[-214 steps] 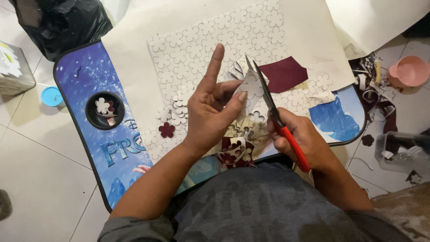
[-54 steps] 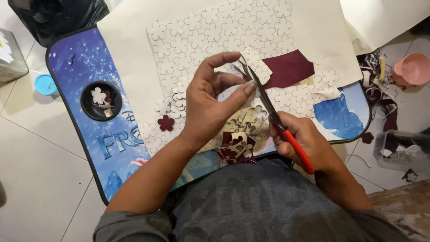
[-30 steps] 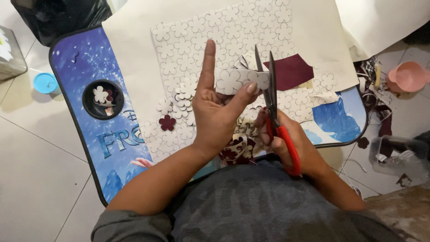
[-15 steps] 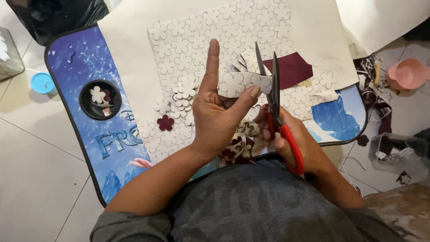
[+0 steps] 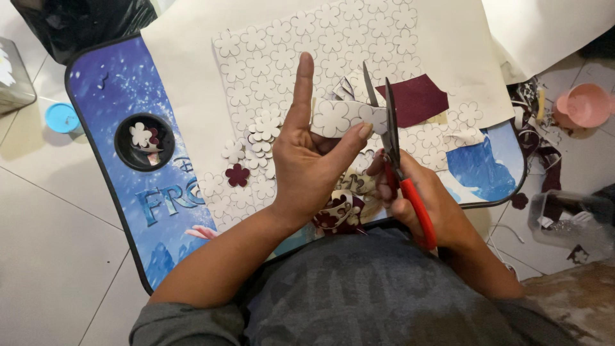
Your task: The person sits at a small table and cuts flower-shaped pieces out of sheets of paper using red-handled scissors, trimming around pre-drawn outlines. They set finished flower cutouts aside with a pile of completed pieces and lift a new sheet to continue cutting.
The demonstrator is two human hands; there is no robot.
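A blue lap table (image 5: 109,115) sat on a white tile floor (image 5: 45,256), mostly covered by a white sheet of drawn flowers (image 5: 269,51). The left hand (image 5: 307,160) pinched a white flower strip (image 5: 346,117), pointer finger up. The right hand (image 5: 423,205) gripped red scissors (image 5: 397,160), blades apart at the strip's edge

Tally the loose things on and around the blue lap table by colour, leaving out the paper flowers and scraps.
Red: 1, the scissors in the right hand.
Maroon: 1, the sheet piece.
Pink: 1, the bowl.
Light blue: 1, the round lid.
Black: 1, the bag.
Total: 5.
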